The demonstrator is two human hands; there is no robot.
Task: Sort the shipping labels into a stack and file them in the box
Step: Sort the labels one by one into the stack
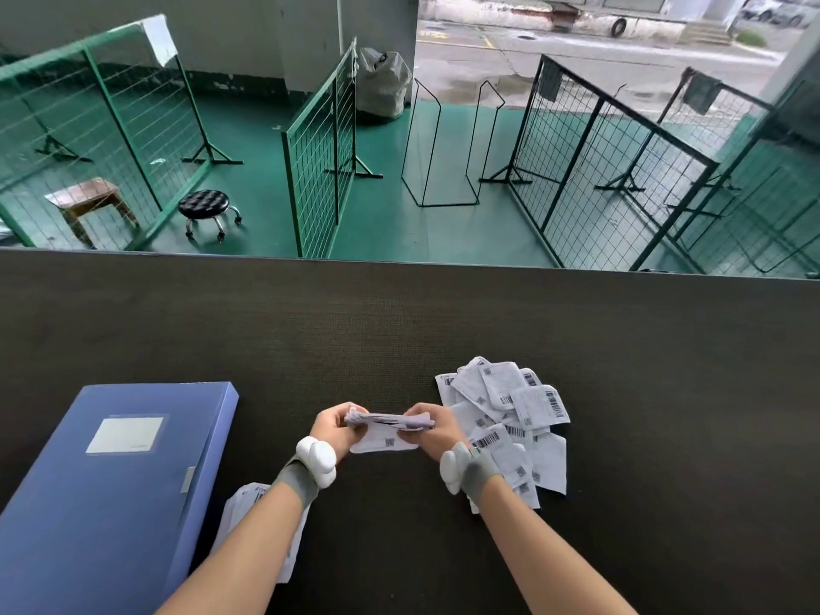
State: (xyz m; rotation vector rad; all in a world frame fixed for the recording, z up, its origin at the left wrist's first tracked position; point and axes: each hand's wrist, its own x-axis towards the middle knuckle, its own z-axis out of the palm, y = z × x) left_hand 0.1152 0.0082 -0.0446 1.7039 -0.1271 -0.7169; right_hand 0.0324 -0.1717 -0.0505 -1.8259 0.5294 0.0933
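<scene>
The left hand and right hand are gripping opposite ends of a label stack, squaring it. Loose labels are waiting right; the closed blue box is lying left.

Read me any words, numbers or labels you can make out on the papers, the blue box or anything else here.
None can be read.
Loose shipping labels: barcodes and QR squares show, print too small.
Stack held by left hand and right hand: a QR square, text blurred.
Blue box: its white label panel looks blank.
Labels under the left forearm: too small.

Loose labels beside closed box
</scene>
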